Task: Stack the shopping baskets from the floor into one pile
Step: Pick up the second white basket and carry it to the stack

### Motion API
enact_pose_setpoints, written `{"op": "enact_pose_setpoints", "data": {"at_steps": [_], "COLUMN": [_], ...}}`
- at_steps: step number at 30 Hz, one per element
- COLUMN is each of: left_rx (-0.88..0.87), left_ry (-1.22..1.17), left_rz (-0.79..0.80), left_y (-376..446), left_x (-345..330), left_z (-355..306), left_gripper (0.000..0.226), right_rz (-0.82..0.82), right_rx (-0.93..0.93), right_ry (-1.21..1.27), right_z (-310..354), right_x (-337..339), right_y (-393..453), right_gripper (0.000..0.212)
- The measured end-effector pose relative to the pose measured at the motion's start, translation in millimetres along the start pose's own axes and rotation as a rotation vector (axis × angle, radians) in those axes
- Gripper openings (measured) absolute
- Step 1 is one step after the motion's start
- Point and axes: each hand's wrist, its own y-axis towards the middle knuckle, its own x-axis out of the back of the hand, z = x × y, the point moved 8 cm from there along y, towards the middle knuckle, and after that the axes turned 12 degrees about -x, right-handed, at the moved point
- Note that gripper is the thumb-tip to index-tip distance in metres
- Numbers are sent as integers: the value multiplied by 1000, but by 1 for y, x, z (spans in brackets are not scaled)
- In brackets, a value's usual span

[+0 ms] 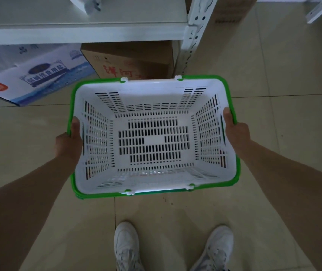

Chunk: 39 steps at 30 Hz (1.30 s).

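Observation:
A white slotted shopping basket (pixel 153 89) with a green rim and folded-down green handles fills the middle of the head view, seen from above and empty. My left hand (pixel 69 142) grips its left short side, thumb over the rim. My right hand (pixel 235 130) grips the right short side the same way. A second green edge shows just under the basket's near left corner, so another basket may lie below it; I cannot tell for sure. Whether the basket is lifted or resting is unclear.
A white metal shelf (pixel 81 32) runs across the top, its upright post (pixel 193 36) at right. Under it stand a blue-and-white printed carton (pixel 32 75) and a brown cardboard box (pixel 132 57). Beige tile floor (pixel 283 85) lies around. My white shoes (pixel 126 247) are below.

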Motion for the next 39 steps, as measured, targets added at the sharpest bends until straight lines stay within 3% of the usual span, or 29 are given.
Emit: {"op": "enact_pose_setpoints", "data": {"at_steps": [11, 21, 39], "left_rx": [18, 36, -67], "left_ry": [-45, -20, -26], "left_rz": [4, -3, 7], "left_y": [-18, -58, -146], "left_x": [-4, -27, -103], "left_z": [-1, -16, -174], "left_gripper": [73, 80, 73], "right_rz": [7, -38, -107], "right_rx": [52, 39, -17], "right_ry": [-17, -25, 62], "right_z": [0, -42, -90], "right_x": [4, 38, 221], "right_y": [0, 16, 74], "right_gripper": [68, 70, 71]}}
